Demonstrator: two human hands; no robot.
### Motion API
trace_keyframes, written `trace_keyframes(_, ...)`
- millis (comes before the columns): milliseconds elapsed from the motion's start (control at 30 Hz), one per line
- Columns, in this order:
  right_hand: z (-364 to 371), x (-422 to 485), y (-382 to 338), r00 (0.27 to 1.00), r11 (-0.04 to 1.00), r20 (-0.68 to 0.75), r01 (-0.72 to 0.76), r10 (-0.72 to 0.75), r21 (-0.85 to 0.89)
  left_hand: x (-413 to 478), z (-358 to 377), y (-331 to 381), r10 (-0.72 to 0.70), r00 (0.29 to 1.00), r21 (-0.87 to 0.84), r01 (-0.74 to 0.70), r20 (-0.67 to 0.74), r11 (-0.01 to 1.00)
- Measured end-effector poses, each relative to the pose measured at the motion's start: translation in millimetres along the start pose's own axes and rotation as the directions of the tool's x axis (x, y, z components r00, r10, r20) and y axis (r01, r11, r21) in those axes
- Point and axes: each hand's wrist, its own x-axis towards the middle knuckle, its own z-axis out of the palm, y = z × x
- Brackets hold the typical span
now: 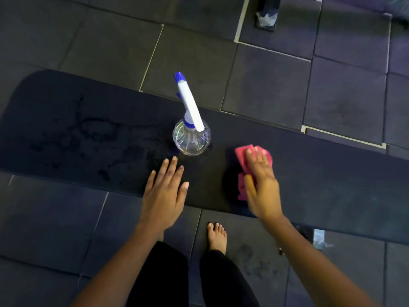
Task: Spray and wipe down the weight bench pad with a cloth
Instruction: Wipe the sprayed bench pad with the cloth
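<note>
Right hand (261, 185), fingers straight, presses pink cloth (242, 152) onto bench pad (332, 185) — left hand (163, 196) spread beside spray bottle (191, 138).

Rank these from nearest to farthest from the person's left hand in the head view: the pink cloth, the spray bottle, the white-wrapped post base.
Measured from the left hand:
1. spray bottle, just beyond the fingertips, standing on the bench pad.
2. pink cloth, to the right on the pad, under the right hand.
3. white-wrapped post base, far off on the floor at the top.

No readable text, label or number appears on anything.
</note>
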Motion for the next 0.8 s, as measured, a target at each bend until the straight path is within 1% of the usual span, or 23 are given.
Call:
trace_keyframes(33, 2.9, 5.7, 0.0, 1.000, 0.999, 0.000, -0.012, 0.012, -0.032, 1.6, -2.2, -6.4, 0.001, 1.000, -0.003, -0.001, 0.007, 1.000)
trace_keyframes(67, 8.2, 9.7, 2.0, 1.000, 0.995, 0.025, -0.008, 0.010, -0.101, 3.1, -4.2, -12.6, 0.003, 1.000, -0.002, -0.003, 0.022, 1.000)
trace_keyframes(100, 15.9, 11.9, 5.9, 0.998, 0.978, 0.060, -0.001, 0.014, -0.208, 5.2, -5.9, -18.8, 0.012, 0.999, 0.006, -0.012, 0.043, 1.000)
trace_keyframes(167, 31.7, 11.0, 13.8, 0.992, 0.908, 0.112, -0.010, 0.063, -0.419, 8.9, -8.1, -30.5, 0.038, 0.995, 0.041, -0.042, 0.094, 0.998)
trace_keyframes(200, 37.1, 10.8, 15.7, 0.990, 0.878, 0.114, -0.022, 0.087, -0.477, 11.3, -9.0, -35.9, 0.052, 0.992, 0.060, -0.059, 0.116, 0.996)
trace_keyframes(267, 40.6, 12.0, 13.3, 0.987, 0.857, 0.104, -0.053, 0.124, -0.513, 14.7, -11.0, -44.7, 0.081, 0.986, 0.086, -0.094, 0.144, 0.992)
trace_keyframes(367, 37.1, 13.8, -1.4, 0.980, 0.853, 0.077, -0.121, 0.185, -0.508, 16.5, -13.7, -53.1, 0.135, 0.975, 0.113, -0.156, 0.176, 0.981)
trace_keyframes(433, 33.7, 16.4, -22.3, 0.981, 0.884, 0.031, -0.160, 0.193, -0.439, 17.6, -18.1, -59.0, 0.170, 0.964, 0.123, -0.197, 0.202, 0.973)
trace_keyframes(467, 31.3, 19.0, -37.4, 0.985, 0.928, 0.004, -0.164, 0.175, -0.335, 19.5, -21.3, -62.0, 0.191, 0.957, 0.125, -0.222, 0.219, 0.967)
trace_keyframes(500, 29.6, 22.4, -54.0, 0.988, 0.971, -0.025, -0.151, 0.149, -0.184, 22.0, -24.9, -65.2, 0.216, 0.948, 0.124, -0.249, 0.234, 0.960)
trace_keyframes(533, 28.7, 25.2, -70.9, 0.992, 0.993, -0.049, -0.119, 0.118, -0.024, 24.7, -28.9, -68.5, 0.240, 0.939, 0.122, -0.275, 0.246, 0.954)
trace_keyframes(567, 28.7, 27.4, -86.7, 0.994, 0.993, -0.071, -0.075, 0.081, 0.092, 27.6, -33.0, -71.9, 0.260, 0.931, 0.118, -0.297, 0.257, 0.947)
trace_keyframes(600, 30.0, 28.9, -101.2, 0.994, 0.988, -0.094, -0.034, 0.049, 0.153, 30.6, -37.3, -75.6, 0.275, 0.924, 0.116, -0.314, 0.265, 0.942)
trace_keyframes(667, 38.1, 31.9, -121.0, 0.990, 0.982, -0.137, 0.006, 0.020, 0.189, 36.4, -44.1, -82.6, 0.294, 0.913, 0.117, -0.337, 0.284, 0.934)
trace_keyframes(800, 62.2, 35.8, -129.4, 0.957, 0.968, -0.273, -0.028, 0.098, 0.251, 43.9, -50.1, -93.5, 0.322, 0.897, 0.114, -0.370, 0.303, 0.922)
